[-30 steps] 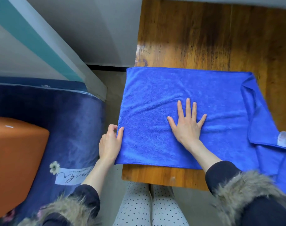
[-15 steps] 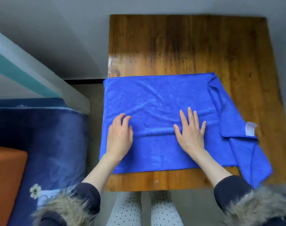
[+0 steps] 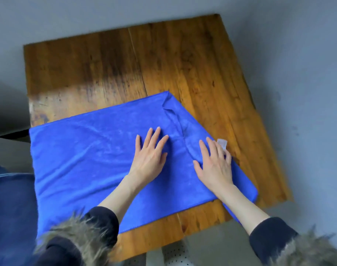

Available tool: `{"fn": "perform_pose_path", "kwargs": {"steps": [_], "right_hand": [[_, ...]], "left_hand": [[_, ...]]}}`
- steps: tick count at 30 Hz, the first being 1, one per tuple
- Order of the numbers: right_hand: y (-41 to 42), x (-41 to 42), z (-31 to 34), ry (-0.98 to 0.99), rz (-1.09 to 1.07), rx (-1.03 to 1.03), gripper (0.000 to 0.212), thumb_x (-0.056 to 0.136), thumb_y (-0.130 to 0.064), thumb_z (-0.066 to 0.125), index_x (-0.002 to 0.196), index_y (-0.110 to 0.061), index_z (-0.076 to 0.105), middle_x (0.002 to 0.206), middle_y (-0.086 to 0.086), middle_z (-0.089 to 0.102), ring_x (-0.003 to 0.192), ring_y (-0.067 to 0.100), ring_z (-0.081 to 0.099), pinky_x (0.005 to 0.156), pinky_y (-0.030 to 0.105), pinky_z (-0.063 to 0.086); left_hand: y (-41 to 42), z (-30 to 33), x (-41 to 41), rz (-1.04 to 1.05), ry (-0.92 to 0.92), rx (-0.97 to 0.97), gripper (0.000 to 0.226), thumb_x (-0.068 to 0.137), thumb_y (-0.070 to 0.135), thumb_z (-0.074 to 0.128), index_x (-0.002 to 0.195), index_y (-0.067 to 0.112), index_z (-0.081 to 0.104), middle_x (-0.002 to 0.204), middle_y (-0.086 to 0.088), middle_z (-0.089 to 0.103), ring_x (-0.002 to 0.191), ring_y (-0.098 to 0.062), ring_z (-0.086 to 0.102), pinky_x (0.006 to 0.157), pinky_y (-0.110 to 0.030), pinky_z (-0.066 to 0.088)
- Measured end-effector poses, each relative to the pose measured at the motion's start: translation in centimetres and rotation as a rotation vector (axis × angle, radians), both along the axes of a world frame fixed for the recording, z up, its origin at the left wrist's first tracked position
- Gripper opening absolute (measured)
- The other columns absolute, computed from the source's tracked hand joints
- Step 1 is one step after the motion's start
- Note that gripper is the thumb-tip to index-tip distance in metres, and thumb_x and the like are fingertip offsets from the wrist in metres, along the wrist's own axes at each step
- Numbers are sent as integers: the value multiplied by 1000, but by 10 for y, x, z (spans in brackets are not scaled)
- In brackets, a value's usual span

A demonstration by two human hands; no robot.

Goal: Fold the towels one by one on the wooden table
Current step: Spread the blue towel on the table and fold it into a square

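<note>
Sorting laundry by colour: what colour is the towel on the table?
Solid bright blue towel, seen in the head view.

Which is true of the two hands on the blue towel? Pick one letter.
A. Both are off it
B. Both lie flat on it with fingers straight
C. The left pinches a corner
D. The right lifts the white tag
B: the left hand and the right hand both rest palm-down, fingers extended, on the blue towel; neither grips or lifts anything.

towel (image 3: pixel 90 160): blue cloth, soft matt pile, slightly wrinkled | label (image 3: pixel 222 144): white, thin fabric | surface (image 3: pixel 183 64): brown wood, worn, scratched, faintly glossy | cuffs (image 3: pixel 79 233): shaggy fur trim
</note>
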State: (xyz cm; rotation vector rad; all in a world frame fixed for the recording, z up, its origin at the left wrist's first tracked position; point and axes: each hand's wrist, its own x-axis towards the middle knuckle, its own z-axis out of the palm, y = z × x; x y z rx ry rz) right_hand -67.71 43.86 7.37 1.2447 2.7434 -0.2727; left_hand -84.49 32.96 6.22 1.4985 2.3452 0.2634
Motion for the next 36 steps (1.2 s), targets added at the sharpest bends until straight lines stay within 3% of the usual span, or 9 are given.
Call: {"fn": "perform_pose_path", "kwargs": {"steps": [4,8,14,19,22,25,28,32,36], "right_hand": [[19,3,-1,250,0,66,32,67,-8,75,99,-5,69,106,10,69,93,30,66,71,42,49],[51,0,11,501,-211,-176,11,83,-10,64,93,-8,68,82,7,69,75,29,61,65,36,44],[102,-2,30,707,-363,-450,9,86,-18,61,90,-25,66,71,-18,58,68,-2,50,60,5,36],[110,25,21,597,-395,-556,30,84,-24,66,112,-16,62,98,-7,62,90,5,53,72,3,36],[112,39,16,531,-339,-517,26,86,-19,62,111,-13,64,105,1,65,98,18,56,83,21,40],[129,40,20,529,-417,-478,14,87,-22,59,92,-15,70,79,-3,61,82,19,55,71,24,40],[158,32,32,619,-510,-432,32,87,-32,58,60,-15,58,49,-5,46,57,15,44,49,19,29],[190,19,50,811,-573,-374,15,89,-22,57,91,-15,70,91,2,68,83,12,59,76,21,43],[167,29,42,770,-606,-279,13,90,-19,55,97,-14,64,95,2,58,82,12,54,74,19,38]], "left_hand": [[39,8,8,-20,-23,53,58,90,12,52,144,19,31,155,-12,15,144,-30,12,114,-51,13],[71,23,12,-173,-48,164,50,87,11,61,135,17,47,150,-15,29,140,-33,24,112,-50,23],[126,42,17,-191,-4,353,14,87,17,62,96,10,70,99,-10,64,96,-34,56,76,-43,43],[161,51,18,-153,-60,375,15,86,19,63,93,8,72,91,-11,62,89,-33,50,77,-46,44],[168,52,19,-169,-65,377,14,86,17,64,92,7,72,90,-12,58,88,-32,50,76,-44,45],[176,51,22,-134,-88,361,14,88,19,61,94,11,71,88,-8,55,88,-27,53,71,-41,47],[193,55,23,-14,-108,387,13,88,24,59,90,15,69,78,2,52,80,-24,55,65,-32,43],[223,63,19,201,-263,474,19,89,18,53,103,15,66,88,-1,65,81,-22,59,71,-24,43],[217,54,27,60,-390,295,40,91,12,51,131,14,47,115,-4,59,100,-18,57,83,-23,43]]}}
